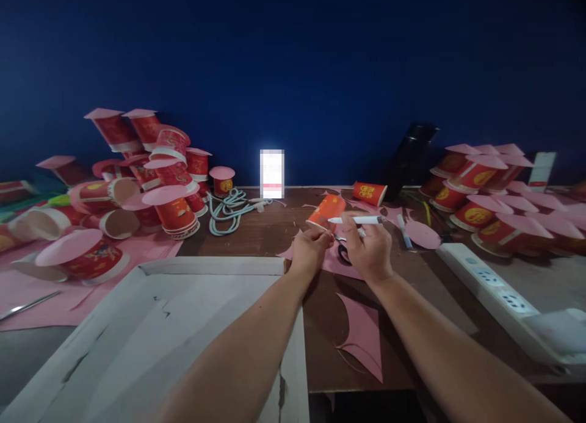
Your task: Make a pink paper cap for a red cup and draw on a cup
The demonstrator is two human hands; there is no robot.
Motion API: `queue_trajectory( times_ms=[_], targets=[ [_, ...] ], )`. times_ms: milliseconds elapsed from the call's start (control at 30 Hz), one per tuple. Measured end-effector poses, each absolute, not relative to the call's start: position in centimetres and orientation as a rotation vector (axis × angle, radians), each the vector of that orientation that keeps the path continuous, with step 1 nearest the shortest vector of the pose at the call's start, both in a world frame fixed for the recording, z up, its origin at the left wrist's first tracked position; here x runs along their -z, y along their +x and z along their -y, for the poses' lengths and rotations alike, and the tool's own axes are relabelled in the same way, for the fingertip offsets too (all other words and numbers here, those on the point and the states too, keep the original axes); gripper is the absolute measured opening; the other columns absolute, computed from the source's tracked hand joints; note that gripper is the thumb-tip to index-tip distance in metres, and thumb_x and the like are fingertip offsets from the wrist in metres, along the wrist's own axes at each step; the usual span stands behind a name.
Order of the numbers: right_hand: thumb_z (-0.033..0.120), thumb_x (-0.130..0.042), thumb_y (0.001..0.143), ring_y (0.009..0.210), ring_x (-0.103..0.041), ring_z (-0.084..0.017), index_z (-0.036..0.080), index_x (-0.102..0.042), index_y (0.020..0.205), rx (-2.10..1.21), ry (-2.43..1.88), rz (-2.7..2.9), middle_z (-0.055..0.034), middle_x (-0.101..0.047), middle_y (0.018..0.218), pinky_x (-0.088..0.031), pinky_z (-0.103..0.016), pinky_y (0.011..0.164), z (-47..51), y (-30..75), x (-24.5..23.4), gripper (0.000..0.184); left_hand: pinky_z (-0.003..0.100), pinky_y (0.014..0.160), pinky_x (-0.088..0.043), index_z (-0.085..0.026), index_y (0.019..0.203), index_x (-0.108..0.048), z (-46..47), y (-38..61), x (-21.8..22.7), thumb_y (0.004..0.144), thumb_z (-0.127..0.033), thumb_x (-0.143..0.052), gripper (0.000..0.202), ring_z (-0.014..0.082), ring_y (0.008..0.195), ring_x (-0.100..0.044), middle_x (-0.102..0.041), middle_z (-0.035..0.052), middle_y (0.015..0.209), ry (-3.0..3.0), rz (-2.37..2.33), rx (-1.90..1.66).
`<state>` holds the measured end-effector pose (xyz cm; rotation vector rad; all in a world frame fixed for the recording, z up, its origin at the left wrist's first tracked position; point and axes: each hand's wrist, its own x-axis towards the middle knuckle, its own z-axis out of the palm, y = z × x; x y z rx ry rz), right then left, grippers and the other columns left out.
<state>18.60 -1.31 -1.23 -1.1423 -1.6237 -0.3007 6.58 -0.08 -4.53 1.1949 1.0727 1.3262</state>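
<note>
My left hand (314,252) is closed, its fingers pinched at the near rim of a tilted orange-red paper cup (326,210). A white marker (364,220) is gripped in my right hand (373,252), its tip pointing left toward the cup's lower side. Whether the tip touches the cup I cannot tell. Black-handled scissors (344,254) lie partly hidden between my hands, over pink paper. Behind, another red paper cup (370,193) lies on its side. A cut pink paper scrap (364,334) rests on the brown table near my right forearm.
Red cups with pink paper discs (167,195) are heaped at left, and more cups (485,169) are stacked at right. A white shallow box (210,266) sits under my left forearm. A power strip (488,282), coiled cable (226,212), black bottle (412,157) and lit phone (271,174) are around.
</note>
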Motion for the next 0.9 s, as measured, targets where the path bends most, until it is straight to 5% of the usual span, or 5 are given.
queue_trajectory(
  times_ms=[900],
  targets=[
    [0.035,-0.049,0.089,0.072,-0.064,-0.018,0.018,-0.067,0.088,0.256,-1.184,1.671,-0.0058,-0.07,0.078,-0.047,-0.032,0.075,1.4,18.5,1.1,0.025,0.021,0.06,-0.035,-0.016,0.057,-0.061,0.8,6.3,3.4,0.073,-0.024,-0.052,0.02,0.01,0.059,-0.049,-0.057,-0.0017,0.058,1.546,-1.444,-1.251]
  ],
)
